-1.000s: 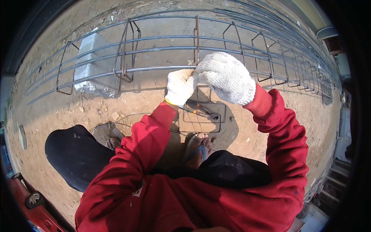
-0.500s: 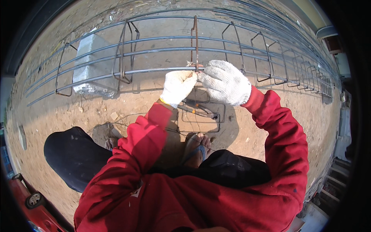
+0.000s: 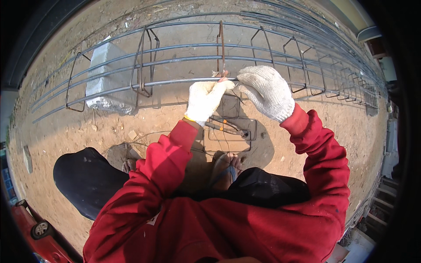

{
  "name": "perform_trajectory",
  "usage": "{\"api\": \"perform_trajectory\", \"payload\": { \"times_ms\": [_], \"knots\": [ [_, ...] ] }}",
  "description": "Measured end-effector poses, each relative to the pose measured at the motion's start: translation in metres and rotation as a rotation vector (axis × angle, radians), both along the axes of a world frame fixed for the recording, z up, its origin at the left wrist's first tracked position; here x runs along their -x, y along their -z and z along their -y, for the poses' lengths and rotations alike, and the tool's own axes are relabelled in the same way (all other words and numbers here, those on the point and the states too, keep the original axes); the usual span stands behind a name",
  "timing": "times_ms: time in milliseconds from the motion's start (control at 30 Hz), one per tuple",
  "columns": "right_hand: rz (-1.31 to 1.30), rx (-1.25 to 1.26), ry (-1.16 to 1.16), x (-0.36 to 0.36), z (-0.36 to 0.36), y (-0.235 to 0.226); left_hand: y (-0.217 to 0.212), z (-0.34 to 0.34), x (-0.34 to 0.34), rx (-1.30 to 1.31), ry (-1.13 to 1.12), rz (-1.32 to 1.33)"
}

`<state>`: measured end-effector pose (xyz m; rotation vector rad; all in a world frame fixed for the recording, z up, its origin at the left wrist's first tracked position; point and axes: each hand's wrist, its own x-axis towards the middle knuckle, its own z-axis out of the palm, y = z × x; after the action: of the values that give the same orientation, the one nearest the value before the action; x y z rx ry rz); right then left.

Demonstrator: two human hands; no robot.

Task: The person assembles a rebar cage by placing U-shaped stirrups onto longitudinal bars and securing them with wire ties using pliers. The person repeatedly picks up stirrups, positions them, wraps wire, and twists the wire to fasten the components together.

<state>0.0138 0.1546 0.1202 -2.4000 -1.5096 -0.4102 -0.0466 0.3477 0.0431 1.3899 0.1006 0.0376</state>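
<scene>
My left hand [image 3: 204, 101], in a white knit glove, is closed around the near long bar [image 3: 171, 81] of a rebar cage, where a rusty brown stirrup [image 3: 222, 48] meets it. A bare fingertip shows above that bar. Just to the right, my right hand [image 3: 268, 94], gloved too, has its fingers bent together with the tips by the same bar. Thin dark wire shows near those fingertips; what they pinch is too small to make out. Below the hands, pliers with orange-and-dark handles [image 3: 226, 125] lie over loose rectangular stirrups [image 3: 228, 151] on the ground.
A pale concrete block [image 3: 105, 79] stands under the cage's left end. More stirrups [image 3: 302, 65] line the cage to the right, and long loose bars [image 3: 298, 22] lie behind it. My sandalled foot [image 3: 226, 168] is close to the loose stirrups. A red car [image 3: 41, 230] stands at lower left.
My right hand has drawn slightly right, away from the stirrup joint, and its fingers have turned. My left hand stays at the joint, its thumb now stretched further to the right.
</scene>
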Motion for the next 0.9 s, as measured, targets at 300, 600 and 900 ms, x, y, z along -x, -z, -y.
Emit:
{"api": "perform_trajectory", "payload": {
  "times_ms": [300, 600, 900],
  "knots": [
    [-0.063, 0.238, 0.215, -0.012, -0.030, 0.001, 0.001, 0.001, 0.000, -0.222, -0.065, 0.145],
    [-0.041, 0.261, 0.074, -0.025, -0.034, 0.014, -0.004, 0.004, 0.000, -0.479, -0.119, 0.197],
    [-0.598, 0.312, -0.167, -0.074, -0.030, -0.022, -0.011, 0.006, 0.005, -0.224, -0.077, 0.002]
  ]
}}
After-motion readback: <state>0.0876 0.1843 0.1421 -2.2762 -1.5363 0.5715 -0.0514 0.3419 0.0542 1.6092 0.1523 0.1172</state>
